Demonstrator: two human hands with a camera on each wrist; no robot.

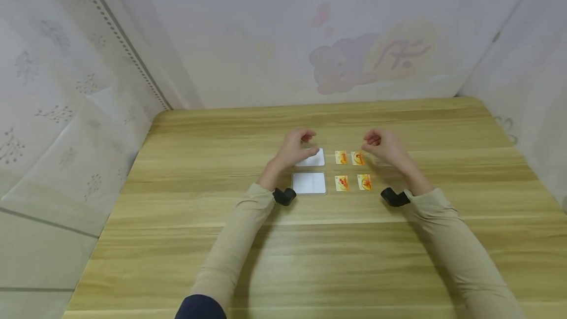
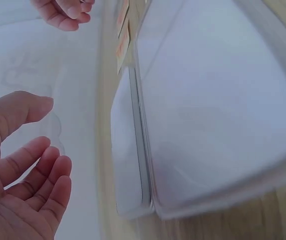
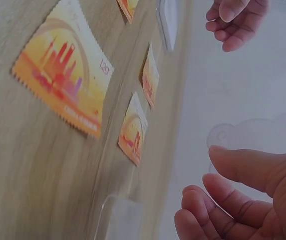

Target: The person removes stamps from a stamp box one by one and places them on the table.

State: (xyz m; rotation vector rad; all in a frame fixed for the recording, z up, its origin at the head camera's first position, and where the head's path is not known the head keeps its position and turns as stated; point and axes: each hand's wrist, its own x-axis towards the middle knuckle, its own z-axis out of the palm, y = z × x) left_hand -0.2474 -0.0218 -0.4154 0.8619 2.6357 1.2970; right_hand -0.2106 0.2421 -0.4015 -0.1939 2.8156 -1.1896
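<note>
My left hand (image 1: 296,147) hovers over the rear of two white, clear-rimmed flat cases, its fingers loosely bent and holding nothing. The rear case (image 1: 315,160) is partly hidden by that hand; the front case (image 1: 309,183) lies just nearer. To the right, several orange-yellow postage stamps lie in two rows, such as the front-right stamp (image 1: 364,182) and the rear-left stamp (image 1: 341,157). In the right wrist view, one stamp (image 3: 67,70) shows a city skyline and perforated edges. My right hand (image 1: 384,145) hangs beside the rear-right stamp (image 1: 357,158), fingers loosely curled around nothing.
A clear plastic piece (image 3: 120,217) lies on the table at the bottom of the right wrist view. The wood-grain table (image 1: 310,260) meets a printed white curtain (image 1: 266,38) at its back edge. Black wrist cameras sit at both cuffs.
</note>
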